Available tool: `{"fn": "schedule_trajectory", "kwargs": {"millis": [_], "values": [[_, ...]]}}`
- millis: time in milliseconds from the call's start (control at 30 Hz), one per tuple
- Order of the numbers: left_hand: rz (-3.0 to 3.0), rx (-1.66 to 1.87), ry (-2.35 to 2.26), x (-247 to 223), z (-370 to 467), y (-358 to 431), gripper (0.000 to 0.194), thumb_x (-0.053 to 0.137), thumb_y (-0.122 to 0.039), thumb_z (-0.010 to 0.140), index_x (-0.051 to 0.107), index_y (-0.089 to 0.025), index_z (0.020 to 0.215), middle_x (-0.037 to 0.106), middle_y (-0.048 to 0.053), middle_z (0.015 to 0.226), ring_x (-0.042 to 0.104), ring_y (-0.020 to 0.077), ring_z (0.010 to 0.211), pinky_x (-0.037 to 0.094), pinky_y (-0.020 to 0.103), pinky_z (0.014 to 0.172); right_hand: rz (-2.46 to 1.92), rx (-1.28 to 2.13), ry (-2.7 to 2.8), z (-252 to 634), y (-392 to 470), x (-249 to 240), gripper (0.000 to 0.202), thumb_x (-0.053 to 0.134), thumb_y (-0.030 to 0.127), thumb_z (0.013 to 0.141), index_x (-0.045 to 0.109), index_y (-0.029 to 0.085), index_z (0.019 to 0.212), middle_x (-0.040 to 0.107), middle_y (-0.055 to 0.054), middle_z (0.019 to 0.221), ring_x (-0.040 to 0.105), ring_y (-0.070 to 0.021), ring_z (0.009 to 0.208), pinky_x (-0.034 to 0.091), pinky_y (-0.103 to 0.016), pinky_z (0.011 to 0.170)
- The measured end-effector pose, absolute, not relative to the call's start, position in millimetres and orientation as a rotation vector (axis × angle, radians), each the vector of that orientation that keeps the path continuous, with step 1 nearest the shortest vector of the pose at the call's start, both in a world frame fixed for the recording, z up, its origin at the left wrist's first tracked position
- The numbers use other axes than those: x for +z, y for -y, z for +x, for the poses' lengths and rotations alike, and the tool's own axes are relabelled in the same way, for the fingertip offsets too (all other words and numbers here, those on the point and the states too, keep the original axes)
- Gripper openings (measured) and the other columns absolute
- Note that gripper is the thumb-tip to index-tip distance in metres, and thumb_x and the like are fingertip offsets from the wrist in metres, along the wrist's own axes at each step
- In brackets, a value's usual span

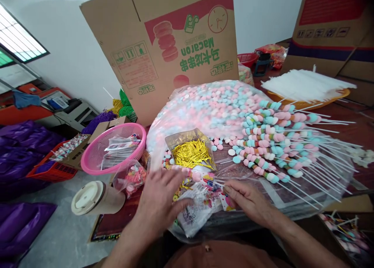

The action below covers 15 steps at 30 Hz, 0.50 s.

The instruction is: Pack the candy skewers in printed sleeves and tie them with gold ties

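Observation:
My right hand (244,200) pinches the white stick of a candy skewer, whose pink candies (189,173) extend leftward toward my left hand (163,196). My left hand is spread, with fingers apart, over the left end of that skewer and beside a printed clear wrapper (197,211). Just beyond the hands, gold twist ties (191,154) fill an open clear bag. Finished skewers of pink, blue and brown candies (274,139) are piled to the right, sticks pointing right. Behind lies a large heap of loose pastel candies (210,104) on clear plastic.
A pink basket (84,159) of printed wrappers and a lidded cup (113,200) stand at the left. A tall carton (125,30) rises behind the candy heap. White sticks (306,85) lie in an orange tray at the right. Purple bags (20,229) sit at far left.

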<state>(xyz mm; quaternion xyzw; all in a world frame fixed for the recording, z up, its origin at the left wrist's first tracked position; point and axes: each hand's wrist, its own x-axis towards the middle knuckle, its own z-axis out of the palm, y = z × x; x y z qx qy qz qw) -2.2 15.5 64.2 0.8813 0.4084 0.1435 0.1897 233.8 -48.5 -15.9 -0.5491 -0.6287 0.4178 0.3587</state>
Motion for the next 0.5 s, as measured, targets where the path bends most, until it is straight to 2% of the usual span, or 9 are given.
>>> {"fn": "schedule_trajectory", "kwargs": {"millis": [33,100,200,267,367,500], "values": [[2.569,0.421,-1.23,64,-5,-24,0.048,0.068,-0.039,0.067,0.06,-0.021,0.11,0.061,0.013,0.112,0.052,0.0304,0.104,0.035,0.045,0.092,-1.388,1.112,1.666,236,47,-11,0.039,0.032,0.042,0.091,0.044,0.019,0.062,0.046,0.003,0.056,0.044,-0.0109,0.054,0.033,-0.021,0.05],[2.594,0.348,-1.171,55,-4,-33,0.04,0.068,-0.039,0.067,0.062,-0.021,0.102,0.065,0.012,0.101,0.056,0.0288,0.097,0.037,0.044,0.09,-1.352,1.124,1.766,238,43,-2,0.039,0.031,0.04,0.092,0.045,0.019,0.063,0.046,0.003,0.057,0.043,-0.0104,0.054,0.032,-0.021,0.049],[2.278,0.338,-1.034,29,3,-27,0.023,0.058,-0.04,0.076,0.064,-0.023,0.09,0.067,0.003,0.074,0.06,0.0189,0.071,0.044,0.028,0.071,-1.349,0.965,1.898,235,35,8,0.036,0.033,0.036,0.092,0.047,0.019,0.064,0.048,0.002,0.06,0.043,-0.011,0.056,0.032,-0.022,0.051],[2.014,0.425,-1.006,13,8,-15,0.023,0.053,-0.042,0.079,0.063,-0.022,0.087,0.063,0.0,0.066,0.056,0.0155,0.061,0.042,0.022,0.058,-1.364,0.854,1.961,231,30,11,0.035,0.034,0.034,0.092,0.048,0.018,0.065,0.049,0.002,0.06,0.042,-0.0113,0.057,0.032,-0.023,0.052],[1.615,0.475,-1.028,-4,15,1,0.03,0.047,-0.046,0.082,0.061,-0.02,0.079,0.057,-0.001,0.058,0.047,0.0115,0.047,0.035,0.02,0.044,-1.332,0.841,2.005,222,22,8,0.033,0.035,0.033,0.092,0.051,0.018,0.067,0.051,0.001,0.061,0.043,-0.0116,0.058,0.033,-0.024,0.054],[1.242,0.487,-1.083,-15,21,11,0.037,0.047,-0.053,0.079,0.052,-0.018,0.068,0.052,-0.003,0.054,0.04,0.0085,0.039,0.027,0.018,0.037,-1.308,1.086,1.615,202,18,-10,0.028,0.04,0.04,0.088,0.054,0.018,0.097,0.053,0.001,0.069,0.048,-0.0123,0.062,0.038,-0.023,0.054]]}}
